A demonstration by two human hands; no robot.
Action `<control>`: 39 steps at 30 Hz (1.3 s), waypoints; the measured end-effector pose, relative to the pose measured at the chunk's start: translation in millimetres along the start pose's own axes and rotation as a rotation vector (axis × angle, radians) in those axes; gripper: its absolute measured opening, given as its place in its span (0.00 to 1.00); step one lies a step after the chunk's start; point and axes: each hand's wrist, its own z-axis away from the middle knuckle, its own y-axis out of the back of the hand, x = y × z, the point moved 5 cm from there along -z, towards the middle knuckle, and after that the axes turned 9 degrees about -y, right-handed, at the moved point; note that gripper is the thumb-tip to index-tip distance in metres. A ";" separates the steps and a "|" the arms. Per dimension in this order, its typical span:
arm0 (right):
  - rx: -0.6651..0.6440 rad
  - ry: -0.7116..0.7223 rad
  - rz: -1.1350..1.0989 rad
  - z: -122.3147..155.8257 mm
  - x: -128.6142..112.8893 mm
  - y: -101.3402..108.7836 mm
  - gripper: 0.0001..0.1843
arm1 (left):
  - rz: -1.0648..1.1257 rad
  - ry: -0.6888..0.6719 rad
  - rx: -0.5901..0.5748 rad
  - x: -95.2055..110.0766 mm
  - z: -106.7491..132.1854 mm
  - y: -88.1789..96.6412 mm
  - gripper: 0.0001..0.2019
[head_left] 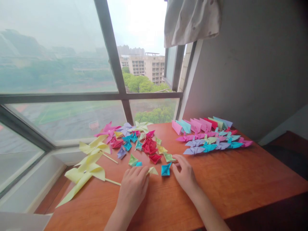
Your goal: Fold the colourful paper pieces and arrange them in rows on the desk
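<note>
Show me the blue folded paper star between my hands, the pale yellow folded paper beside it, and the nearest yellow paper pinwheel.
blue folded paper star [166,169]: head view, middle.
pale yellow folded paper [153,170]: head view, middle.
nearest yellow paper pinwheel [84,172]: head view, pinned hub.

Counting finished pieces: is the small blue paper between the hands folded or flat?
Folded: the small blue paper piece shows creased facets and four pointed corners, not a flat sheet.

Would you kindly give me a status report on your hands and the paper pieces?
Left hand open, touching pale yellow piece. Right hand open beside blue piece. Yellow pinwheels off left, nothing blocking.
</note>
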 end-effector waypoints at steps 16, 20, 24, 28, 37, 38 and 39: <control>-0.108 0.299 -0.033 13.7 -48.2 11.5 0.09 | 0.804 0.527 -0.042 1.9 3.6 -26.8 0.21; -0.181 0.372 -0.035 19.7 -57.1 5.1 0.09 | 0.801 0.490 -0.138 3.3 5.3 -29.9 0.21; -0.249 0.401 -0.029 22.7 -62.1 3.0 0.09 | 0.803 0.461 -0.171 3.7 5.6 -31.0 0.22; -0.337 0.425 0.036 26.9 -66.7 1.1 0.10 | 0.827 0.451 -0.174 3.8 6.3 -31.7 0.21; -0.271 0.354 -0.022 27.9 -65.1 7.1 0.10 | 0.893 0.486 -0.137 4.7 7.9 -32.1 0.26; -0.226 0.319 -0.035 27.6 -60.7 10.7 0.09 | 0.898 0.492 -0.126 3.8 8.5 -32.3 0.27; -0.163 0.269 -0.047 27.2 -54.1 15.9 0.09 | 0.901 0.497 -0.117 3.0 9.1 -32.4 0.27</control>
